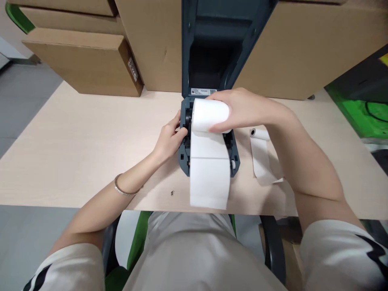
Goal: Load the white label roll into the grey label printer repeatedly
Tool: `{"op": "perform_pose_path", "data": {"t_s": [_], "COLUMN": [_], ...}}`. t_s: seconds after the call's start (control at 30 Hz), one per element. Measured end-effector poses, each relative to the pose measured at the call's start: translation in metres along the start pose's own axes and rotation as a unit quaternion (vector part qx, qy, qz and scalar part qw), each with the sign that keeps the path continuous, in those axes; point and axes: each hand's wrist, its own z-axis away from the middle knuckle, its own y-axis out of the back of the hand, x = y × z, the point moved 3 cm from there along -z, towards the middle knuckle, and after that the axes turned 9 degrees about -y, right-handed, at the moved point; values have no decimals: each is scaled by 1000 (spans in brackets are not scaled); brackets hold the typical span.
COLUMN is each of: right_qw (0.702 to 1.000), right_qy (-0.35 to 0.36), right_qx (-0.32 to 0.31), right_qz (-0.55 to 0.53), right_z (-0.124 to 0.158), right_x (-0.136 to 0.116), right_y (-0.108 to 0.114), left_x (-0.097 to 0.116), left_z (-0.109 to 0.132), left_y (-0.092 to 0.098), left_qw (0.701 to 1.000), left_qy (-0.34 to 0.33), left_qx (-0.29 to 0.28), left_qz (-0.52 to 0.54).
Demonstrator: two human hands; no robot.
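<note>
A dark label printer stands on the light wooden table, its big lid raised at the back. My right hand grips a white label roll from the right, over the printer's inside. From the roll a strip of labels hangs forward over the printer's front, towards the table edge. With its fingers wrapped on the printer's left rim, my left hand holds the body; the thumb lies at the inner edge. Much of the printer's inside is hidden under the roll and strip.
A smaller, partly unwound paper roll lies right of the printer. Cardboard boxes line the back of the table. A small dark scrap lies near the front edge. A green surface with a black cable is at far right.
</note>
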Motion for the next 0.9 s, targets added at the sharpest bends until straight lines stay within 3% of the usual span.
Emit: {"op": "perform_pose_path", "data": {"t_s": [0.13,0.3,0.4,0.53,0.63,0.73,0.9], "right_qw": [994,990,990,993,992,987,985], "right_qy": [50,75,75,76,108,151,168], "right_qx": [41,68,71,86,54,17,47], "right_qz": [86,99,99,28,-43,-59,2], "right_z": [-17,-30,-26,-1,27,59,99], "right_x": [3,19,19,9,-3,-13,-13], "right_y": [-19,-45,-48,-28,-21,-42,-93], "left_x": [-3,-5,-4,-1,0,-1,-4], "left_z": [0,-1,-1,0,1,1,0], "left_y": [2,2,2,2,1,0,0], "left_qw": [1000,1000,1000,1000,1000,1000,999], "left_qy": [2,-5,-1,1,-2,-11,-29], "left_qx": [-4,1,4,-1,-3,-6,-15], "left_qz": [-6,6,9,25,30,27,10]}}
